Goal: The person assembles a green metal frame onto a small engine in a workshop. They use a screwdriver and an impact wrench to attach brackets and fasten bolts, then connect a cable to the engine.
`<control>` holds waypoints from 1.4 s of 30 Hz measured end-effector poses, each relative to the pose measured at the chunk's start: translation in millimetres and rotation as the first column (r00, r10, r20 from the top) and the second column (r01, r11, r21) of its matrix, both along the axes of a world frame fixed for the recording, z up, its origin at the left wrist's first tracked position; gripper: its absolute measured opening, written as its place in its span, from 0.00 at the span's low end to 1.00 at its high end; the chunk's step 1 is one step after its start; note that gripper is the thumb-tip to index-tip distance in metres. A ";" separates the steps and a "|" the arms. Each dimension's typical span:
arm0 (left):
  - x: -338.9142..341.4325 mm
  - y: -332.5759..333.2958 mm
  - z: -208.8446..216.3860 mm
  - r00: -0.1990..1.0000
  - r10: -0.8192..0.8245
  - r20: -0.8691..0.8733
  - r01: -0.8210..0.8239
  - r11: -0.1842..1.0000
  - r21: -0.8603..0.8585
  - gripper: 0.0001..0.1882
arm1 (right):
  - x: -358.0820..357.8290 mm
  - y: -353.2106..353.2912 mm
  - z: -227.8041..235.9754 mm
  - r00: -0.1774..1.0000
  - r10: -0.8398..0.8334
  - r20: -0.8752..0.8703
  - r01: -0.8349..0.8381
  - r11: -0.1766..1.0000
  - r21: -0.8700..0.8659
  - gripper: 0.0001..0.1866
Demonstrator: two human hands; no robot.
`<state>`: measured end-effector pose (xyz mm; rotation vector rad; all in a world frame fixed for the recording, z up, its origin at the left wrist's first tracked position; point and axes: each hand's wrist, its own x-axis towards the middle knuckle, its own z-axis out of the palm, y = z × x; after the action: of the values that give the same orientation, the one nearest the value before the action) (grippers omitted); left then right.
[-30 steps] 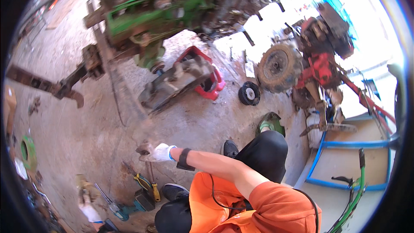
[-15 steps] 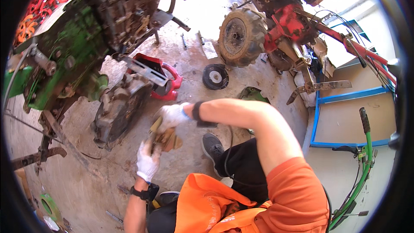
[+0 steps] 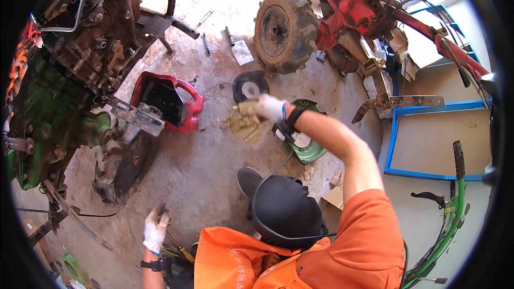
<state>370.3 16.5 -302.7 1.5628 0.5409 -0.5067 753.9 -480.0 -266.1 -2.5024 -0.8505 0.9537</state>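
My right hand (image 3: 267, 108), in a white glove, is stretched out over the floor in the middle. It grips a yellowish-brown cloth (image 3: 243, 122), smeared by motion, in front of a black round disc (image 3: 249, 86). A green metal cover (image 3: 309, 150) lies just right of that hand. Lower left, my left hand (image 3: 155, 227) wears a white glove with darkened fingertips; its fingers are loosely apart and nothing shows in them. Beside it is a screwdriver with a yellow handle (image 3: 187, 255).
Greasy machinery (image 3: 101, 27) with a green housing (image 3: 48, 107) fills the left. A red cover (image 3: 187, 104) and a dark casing (image 3: 120, 166) lie near it. A tyred wheel (image 3: 278, 32) stands at the back; a green handlebar (image 3: 455, 219) and blue-edged panel (image 3: 433, 139) are at right.
My right hand has swung right and away from me with the yellowish-brown cloth. My left hand has come off it and moved down and left. The view has shifted.
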 end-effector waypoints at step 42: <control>28.6 -7.4 -7.2 0.978 -0.037 -0.207 0.067 0.988 0.139 0.28 | -91.5 -138.8 -95.5 0.548 -0.813 0.197 0.834 0.512 -0.205 0.42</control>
<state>398.9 9.0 -309.9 1.6768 0.7082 -0.6856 662.4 -618.8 -361.6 -2.6729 0.5610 0.6275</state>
